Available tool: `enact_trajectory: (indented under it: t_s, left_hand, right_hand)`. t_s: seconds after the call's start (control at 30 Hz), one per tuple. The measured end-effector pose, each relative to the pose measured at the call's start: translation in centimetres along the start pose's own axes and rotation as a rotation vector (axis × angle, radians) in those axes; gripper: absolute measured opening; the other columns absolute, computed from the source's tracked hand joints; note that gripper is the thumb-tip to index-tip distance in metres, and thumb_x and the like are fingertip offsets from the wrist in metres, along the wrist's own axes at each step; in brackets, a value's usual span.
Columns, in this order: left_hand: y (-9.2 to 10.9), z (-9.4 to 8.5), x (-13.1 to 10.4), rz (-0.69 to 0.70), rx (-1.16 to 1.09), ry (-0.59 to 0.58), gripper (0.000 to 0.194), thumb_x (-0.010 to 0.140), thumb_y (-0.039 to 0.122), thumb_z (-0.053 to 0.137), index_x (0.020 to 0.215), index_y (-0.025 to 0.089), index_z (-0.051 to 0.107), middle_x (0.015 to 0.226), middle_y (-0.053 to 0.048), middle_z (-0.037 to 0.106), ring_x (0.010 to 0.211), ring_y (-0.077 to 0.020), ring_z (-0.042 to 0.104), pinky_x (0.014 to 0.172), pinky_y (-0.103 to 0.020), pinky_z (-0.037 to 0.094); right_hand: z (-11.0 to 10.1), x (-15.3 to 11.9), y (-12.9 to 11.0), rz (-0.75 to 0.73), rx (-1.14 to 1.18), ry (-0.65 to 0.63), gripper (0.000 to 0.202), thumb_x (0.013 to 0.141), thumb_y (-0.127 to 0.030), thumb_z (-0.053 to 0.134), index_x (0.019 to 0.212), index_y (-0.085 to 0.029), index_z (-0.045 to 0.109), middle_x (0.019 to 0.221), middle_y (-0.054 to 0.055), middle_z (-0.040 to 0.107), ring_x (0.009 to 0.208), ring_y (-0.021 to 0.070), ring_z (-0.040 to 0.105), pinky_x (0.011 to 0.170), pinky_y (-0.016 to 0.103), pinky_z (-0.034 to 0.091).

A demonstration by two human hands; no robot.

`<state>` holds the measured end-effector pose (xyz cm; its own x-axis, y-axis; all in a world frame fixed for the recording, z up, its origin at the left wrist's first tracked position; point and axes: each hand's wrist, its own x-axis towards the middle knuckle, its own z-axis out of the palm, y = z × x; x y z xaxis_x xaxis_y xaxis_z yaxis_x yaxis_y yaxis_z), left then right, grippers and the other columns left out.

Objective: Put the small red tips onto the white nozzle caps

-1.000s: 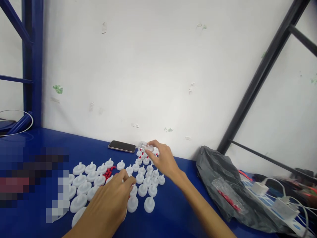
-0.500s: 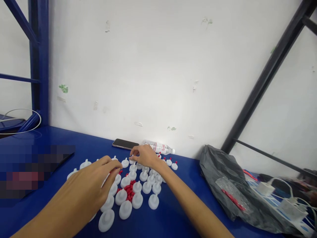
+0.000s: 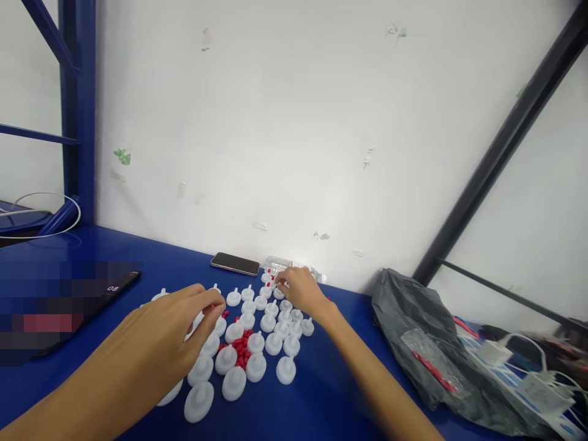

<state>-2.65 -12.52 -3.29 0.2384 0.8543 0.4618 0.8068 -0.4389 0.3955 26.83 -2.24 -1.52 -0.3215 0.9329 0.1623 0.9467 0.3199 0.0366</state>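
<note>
My left hand [image 3: 179,334] is closed at the left of a spread of white nozzle caps [image 3: 234,383], thumb and index finger pressed together; anything between them is hidden. Farther back, my right hand [image 3: 301,289] pinches with its fingertips just above a white cap [image 3: 278,293], and I cannot make out what is in them. Left of these fingertips stand a few white caps with red tips [image 3: 267,285]. Small red tips [image 3: 241,349] lie in a loose pile among the white caps. Most caps stand nozzle up with bare white nozzles.
Against the wall lie a phone [image 3: 235,264] and a clear plastic bottle [image 3: 278,264], partly behind my right hand. At right, a grey plastic bag [image 3: 390,312] carries a clear packet of red pieces [image 3: 434,370], beside a power strip [image 3: 517,383]. Another dark device [image 3: 122,286] lies at left.
My right hand has moved right, from a bare-nozzled cap near the phone to the caps by the bottle, uncovering red-tipped ones. My left hand stays nearly in place. The view has shifted slightly.
</note>
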Motion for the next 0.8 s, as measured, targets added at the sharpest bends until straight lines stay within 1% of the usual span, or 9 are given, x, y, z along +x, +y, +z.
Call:
enact_trajectory:
  t_s: [0.1, 0.23, 0.3, 0.37, 0.43, 0.57, 0.67, 0.73, 0.8]
  left_hand:
    - [0.4, -0.2, 0.0, -0.071, 0.023, -0.122, 0.063, 0.108, 0.059, 0.026, 0.111, 0.033, 0.083, 0.125, -0.01, 0.087, 0.109, -0.0352, 0.084, 0.076, -0.046, 0.058]
    - [1.3, -0.7, 0.2, -0.111, 0.018, -0.165, 0.066, 0.105, 0.063, 0.024, 0.113, 0.033, 0.082, 0.128, -0.011, 0.086, 0.115, -0.0379, 0.083, 0.076, -0.048, 0.057]
    - [1.8, -0.9, 0.3, -0.12, 0.02, -0.174, 0.066, 0.103, 0.063, 0.024, 0.112, 0.033, 0.082, 0.128, -0.011, 0.086, 0.113, -0.0384, 0.083, 0.076, -0.049, 0.057]
    - [2.1, -0.8, 0.3, -0.128, 0.02, -0.154, 0.067, 0.102, 0.063, 0.024, 0.113, 0.033, 0.083, 0.127, -0.011, 0.087, 0.109, -0.0383, 0.084, 0.077, -0.049, 0.057]
    - [2.3, -0.4, 0.4, -0.12, 0.001, -0.1, 0.067, 0.102, 0.063, 0.026, 0.119, 0.032, 0.083, 0.122, -0.01, 0.088, 0.103, -0.0367, 0.085, 0.076, -0.047, 0.057]
    - [2.2, 1.2, 0.3, -0.028, -0.069, 0.055, 0.055, 0.106, 0.064, 0.042, 0.131, 0.033, 0.08, 0.098, -0.004, 0.088, 0.078, -0.0282, 0.081, 0.068, -0.039, 0.053]
    - [2.0, 2.0, 0.3, 0.053, -0.125, 0.126, 0.043, 0.108, 0.061, 0.051, 0.109, 0.032, 0.083, 0.081, 0.001, 0.083, 0.061, -0.0219, 0.073, 0.059, -0.033, 0.046]
    - [1.9, 1.9, 0.4, 0.08, -0.187, 0.144, 0.041, 0.107, 0.059, 0.053, 0.097, 0.032, 0.082, 0.071, 0.003, 0.08, 0.052, -0.0195, 0.067, 0.055, -0.033, 0.044]
    - [1.9, 1.6, 0.5, 0.079, -0.249, 0.17, 0.039, 0.107, 0.058, 0.054, 0.094, 0.033, 0.081, 0.065, 0.005, 0.078, 0.045, -0.0179, 0.062, 0.053, -0.032, 0.043]
  right_hand:
    - [0.2, 0.2, 0.3, 0.027, 0.013, -0.011, 0.04, 0.113, -0.043, 0.08, 0.146, -0.021, 0.073, 0.149, 0.012, 0.074, 0.126, 0.0304, 0.077, 0.106, 0.054, 0.068]
    - [-0.4, 0.3, 0.3, 0.08, 0.054, 0.001, 0.039, 0.113, -0.044, 0.08, 0.144, -0.022, 0.073, 0.147, 0.011, 0.074, 0.123, 0.0291, 0.078, 0.104, 0.052, 0.069]
    - [-1.3, 0.2, 0.2, 0.083, 0.092, 0.031, 0.03, 0.114, -0.038, 0.079, 0.138, -0.021, 0.076, 0.139, 0.01, 0.078, 0.119, 0.0274, 0.079, 0.104, 0.05, 0.068]
    - [-2.8, -0.2, -0.4, 0.065, 0.141, 0.085, 0.017, 0.116, -0.022, 0.073, 0.131, -0.019, 0.079, 0.125, 0.008, 0.084, 0.114, 0.0252, 0.081, 0.105, 0.045, 0.065]
    - [-4.8, -1.2, -1.4, 0.016, 0.2, 0.139, 0.023, 0.114, -0.009, 0.066, 0.13, -0.02, 0.08, 0.116, 0.007, 0.088, 0.111, 0.0226, 0.083, 0.104, 0.038, 0.061]
    - [-8.2, -4.1, -5.0, -0.21, 0.333, 0.13, 0.027, 0.108, -0.012, 0.08, 0.128, -0.03, 0.081, 0.107, -0.006, 0.089, 0.1, 0.0147, 0.083, 0.093, 0.026, 0.058]
    - [-9.2, -6.1, -7.8, -0.428, 0.433, 0.168, 0.026, 0.104, -0.01, 0.083, 0.123, -0.027, 0.081, 0.099, -0.004, 0.088, 0.094, 0.0177, 0.083, 0.093, 0.03, 0.058]
    - [-9.5, -6.9, -8.9, -0.454, 0.471, 0.196, 0.024, 0.104, -0.012, 0.084, 0.122, -0.028, 0.081, 0.095, -0.005, 0.088, 0.092, 0.0197, 0.084, 0.094, 0.033, 0.059]
    - [-9.7, -7.4, -9.1, -0.434, 0.583, 0.185, 0.02, 0.108, -0.02, 0.085, 0.125, -0.031, 0.081, 0.095, -0.006, 0.088, 0.093, 0.0202, 0.085, 0.092, 0.033, 0.061]
